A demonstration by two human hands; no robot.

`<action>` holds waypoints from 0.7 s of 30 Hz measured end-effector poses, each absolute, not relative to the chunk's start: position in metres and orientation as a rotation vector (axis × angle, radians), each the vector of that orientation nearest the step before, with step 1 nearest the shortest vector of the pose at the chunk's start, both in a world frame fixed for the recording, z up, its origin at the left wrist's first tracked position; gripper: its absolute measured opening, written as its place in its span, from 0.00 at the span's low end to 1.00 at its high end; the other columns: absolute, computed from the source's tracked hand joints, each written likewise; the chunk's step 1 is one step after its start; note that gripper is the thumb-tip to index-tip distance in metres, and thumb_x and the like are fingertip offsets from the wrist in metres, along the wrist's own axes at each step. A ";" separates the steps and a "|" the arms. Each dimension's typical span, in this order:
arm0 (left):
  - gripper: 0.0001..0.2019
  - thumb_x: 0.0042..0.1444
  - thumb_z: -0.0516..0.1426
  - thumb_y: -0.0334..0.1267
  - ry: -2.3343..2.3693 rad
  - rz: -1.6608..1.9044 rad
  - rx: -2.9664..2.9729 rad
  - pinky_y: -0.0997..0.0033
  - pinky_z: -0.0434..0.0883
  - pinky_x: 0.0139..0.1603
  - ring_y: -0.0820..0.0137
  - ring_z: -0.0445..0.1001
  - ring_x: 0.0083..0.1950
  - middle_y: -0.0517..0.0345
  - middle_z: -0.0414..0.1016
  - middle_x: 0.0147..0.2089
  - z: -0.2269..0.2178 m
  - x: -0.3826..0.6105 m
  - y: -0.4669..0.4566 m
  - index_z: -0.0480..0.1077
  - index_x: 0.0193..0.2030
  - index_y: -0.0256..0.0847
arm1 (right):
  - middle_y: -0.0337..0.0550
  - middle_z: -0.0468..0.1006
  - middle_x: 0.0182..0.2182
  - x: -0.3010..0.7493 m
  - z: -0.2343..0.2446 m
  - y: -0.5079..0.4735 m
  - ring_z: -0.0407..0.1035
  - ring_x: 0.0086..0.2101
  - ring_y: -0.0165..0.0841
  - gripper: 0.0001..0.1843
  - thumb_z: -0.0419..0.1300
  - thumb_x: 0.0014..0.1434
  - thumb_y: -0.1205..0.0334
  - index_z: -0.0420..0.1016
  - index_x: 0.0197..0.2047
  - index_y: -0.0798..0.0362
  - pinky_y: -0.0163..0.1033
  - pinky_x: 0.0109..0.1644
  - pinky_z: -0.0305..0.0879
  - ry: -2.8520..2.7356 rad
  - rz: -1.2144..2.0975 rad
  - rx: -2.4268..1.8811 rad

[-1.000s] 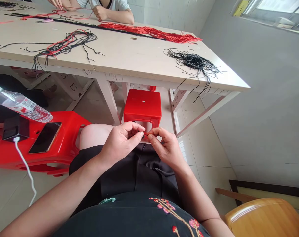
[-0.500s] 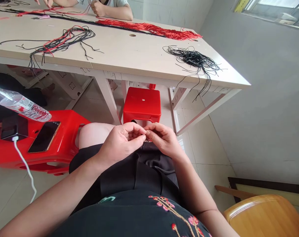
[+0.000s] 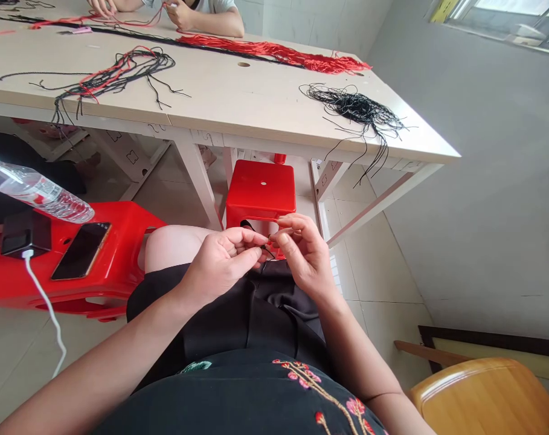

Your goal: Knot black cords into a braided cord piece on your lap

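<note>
Above my lap, my left hand (image 3: pixel 231 257) is closed in a pinch, thumb against the fingers. A thin black cord (image 3: pixel 269 251) shows at its fingertips, a short end sticking out; most of it is hidden by the fingers. My right hand (image 3: pixel 305 251) is just beside it, its index finger raised and apart from the thumb. One of its other fingertips reaches close to the left fingertips. No cord can be made out between the right thumb and index finger.
A table (image 3: pixel 256 109) ahead bears a black cord bundle (image 3: pixel 358 107), a black-and-red bundle (image 3: pixel 115 72) and red cords (image 3: pixel 274 51). Another person's hand (image 3: pixel 180 15) works across it. Red stools (image 3: pixel 260 187) stand below and left, the left one holding a bottle (image 3: pixel 38 187) and phone (image 3: pixel 81 251).
My right thumb and index finger have spread apart, and the index finger has risen. More of the black cord shows at my left fingertips. The other person's hands have shifted slightly.
</note>
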State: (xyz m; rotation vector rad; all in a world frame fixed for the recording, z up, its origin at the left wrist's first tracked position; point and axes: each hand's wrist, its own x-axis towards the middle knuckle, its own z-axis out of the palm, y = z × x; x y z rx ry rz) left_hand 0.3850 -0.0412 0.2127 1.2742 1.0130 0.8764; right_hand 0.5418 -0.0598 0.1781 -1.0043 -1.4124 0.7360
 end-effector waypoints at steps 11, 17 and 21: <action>0.15 0.49 0.63 0.38 0.956 0.843 1.232 0.71 0.76 0.37 0.70 0.78 0.36 0.54 0.79 0.38 0.218 0.382 -0.040 0.71 0.44 0.37 | 0.40 0.75 0.31 0.539 0.187 -0.069 0.71 0.34 0.29 0.03 0.56 0.60 0.65 0.70 0.34 0.51 0.35 0.37 0.70 -1.548 0.637 -1.130; 0.12 0.46 0.64 0.35 1.030 0.879 1.297 0.72 0.75 0.41 0.74 0.75 0.36 0.59 0.75 0.34 0.213 0.377 -0.040 0.70 0.38 0.37 | 0.38 0.72 0.28 0.539 0.187 -0.069 0.66 0.28 0.26 0.05 0.55 0.60 0.65 0.69 0.33 0.52 0.32 0.32 0.64 -1.553 0.526 -1.193; 0.11 0.49 0.62 0.37 1.023 0.873 1.323 0.72 0.75 0.40 0.75 0.74 0.35 0.60 0.73 0.33 0.211 0.376 -0.039 0.70 0.39 0.38 | 0.36 0.68 0.25 0.535 0.185 -0.071 0.62 0.25 0.25 0.06 0.55 0.60 0.64 0.70 0.32 0.52 0.31 0.28 0.60 -1.522 0.493 -1.239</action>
